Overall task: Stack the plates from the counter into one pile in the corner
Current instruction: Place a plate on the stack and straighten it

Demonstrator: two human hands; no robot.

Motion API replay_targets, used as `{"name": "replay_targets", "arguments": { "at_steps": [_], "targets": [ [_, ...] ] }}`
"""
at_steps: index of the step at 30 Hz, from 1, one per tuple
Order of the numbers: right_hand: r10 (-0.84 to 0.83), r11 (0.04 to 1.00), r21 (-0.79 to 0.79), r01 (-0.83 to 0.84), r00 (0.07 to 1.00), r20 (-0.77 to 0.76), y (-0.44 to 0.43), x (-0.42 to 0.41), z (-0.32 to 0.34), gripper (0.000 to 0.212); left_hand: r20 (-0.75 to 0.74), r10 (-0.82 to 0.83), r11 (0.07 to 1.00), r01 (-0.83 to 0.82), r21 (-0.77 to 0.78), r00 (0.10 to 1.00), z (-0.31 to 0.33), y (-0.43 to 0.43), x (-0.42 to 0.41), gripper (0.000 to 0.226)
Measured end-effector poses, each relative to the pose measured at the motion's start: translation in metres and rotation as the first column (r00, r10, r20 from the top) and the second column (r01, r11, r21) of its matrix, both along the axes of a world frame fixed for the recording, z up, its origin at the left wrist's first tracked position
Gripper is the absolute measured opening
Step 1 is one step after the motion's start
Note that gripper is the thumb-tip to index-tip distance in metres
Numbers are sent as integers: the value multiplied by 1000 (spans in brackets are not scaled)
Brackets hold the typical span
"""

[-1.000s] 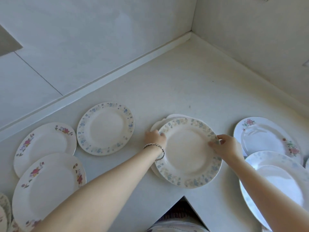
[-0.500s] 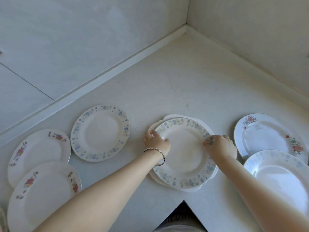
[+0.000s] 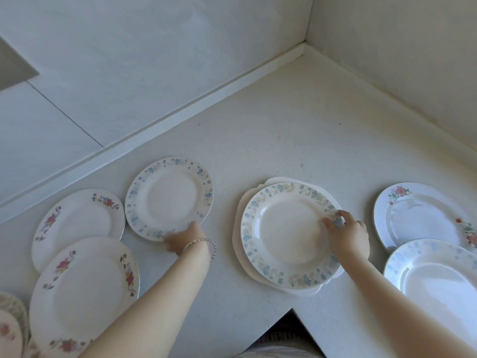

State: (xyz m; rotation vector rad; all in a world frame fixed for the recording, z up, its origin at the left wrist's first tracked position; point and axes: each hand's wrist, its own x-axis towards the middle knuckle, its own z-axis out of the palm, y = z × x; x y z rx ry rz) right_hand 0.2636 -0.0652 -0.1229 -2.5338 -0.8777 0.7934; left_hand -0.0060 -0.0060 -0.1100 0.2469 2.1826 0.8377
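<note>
A pile of two plates lies mid-counter: a blue-leaf plate (image 3: 289, 236) on top of a plain white plate (image 3: 238, 223). My right hand (image 3: 347, 232) grips the top plate's right rim, thumb on the leaf border. To the left lies a single blue-flower plate (image 3: 169, 200). My left hand (image 3: 184, 239), blurred, touches its near rim; its grip is unclear. The counter corner (image 3: 304, 47) lies far back, bare.
Two red-flower plates (image 3: 77, 223) (image 3: 82, 293) lie at the left, with more plate edges at the bottom left corner. At the right are a red-flower plate (image 3: 418, 215) and a pale blue plate (image 3: 438, 285). The counter's inner front edge (image 3: 291, 310) notches in below.
My left hand left the top plate's left rim and moved left to the near rim of the blue-flower plate. The top plate now rests on the white one; my right hand stays on its rim.
</note>
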Motion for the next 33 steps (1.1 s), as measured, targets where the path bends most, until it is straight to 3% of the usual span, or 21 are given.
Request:
{"name": "replay_targets", "arguments": {
  "at_steps": [2, 4, 8, 13, 17, 19, 21, 22, 24, 27, 29, 33],
  "targets": [
    [5, 1000, 1, -5, 1000, 14, -1, -1, -1, 52, 306, 198, 979, -201, -21, 931, -10, 3, -30, 30],
    [2, 1000, 4, -2, 1000, 15, -1, 0, -1, 52, 546, 314, 919, -394, 32, 777, -16, 13, -48, 28],
    [10, 1000, 2, -10, 1000, 7, -1, 0, 0, 53, 582, 233, 915, -378, 141, 780, -24, 15, -67, 13],
    [-7, 999, 39, 11, 994, -106, -2, 5, 5, 55, 575, 83, 967, -206, 152, 814, 2, 15, -70, 19],
    [13, 956, 294, 11, 997, -82, -7, 3, 24, 49, 477, -142, 971, 29, 237, 867, 44, -7, -55, 27],
    [88, 929, 370, 26, 954, -287, -6, -4, 44, 40, 447, -323, 928, 188, 321, 834, 68, -22, -39, 28],
    [144, 920, 380, 93, 822, -551, -7, -8, 62, 36, 458, -460, 879, 315, 359, 761, 84, -31, -18, 28],
    [152, 921, 374, 105, 789, -596, -10, -5, 67, 41, 475, -500, 861, 357, 362, 724, 89, -34, -6, 28],
    [132, 928, 360, 97, 818, -560, -19, 2, 72, 53, 507, -552, 833, 429, 348, 662, 88, -38, 17, 28],
    [57, 933, 352, 76, 935, -351, -39, 16, 68, 21, 527, -601, 793, 532, 297, 601, 73, -45, 44, 29],
    [51, 955, 296, 21, 971, -234, -53, 21, 55, 11, 510, -629, 757, 610, 233, 586, 59, -47, 53, 26],
    [40, 978, 208, 1, 980, -195, -69, 18, 29, 29, 387, -779, 554, 831, 53, 494, 35, -49, 51, 16]
  ]
}}
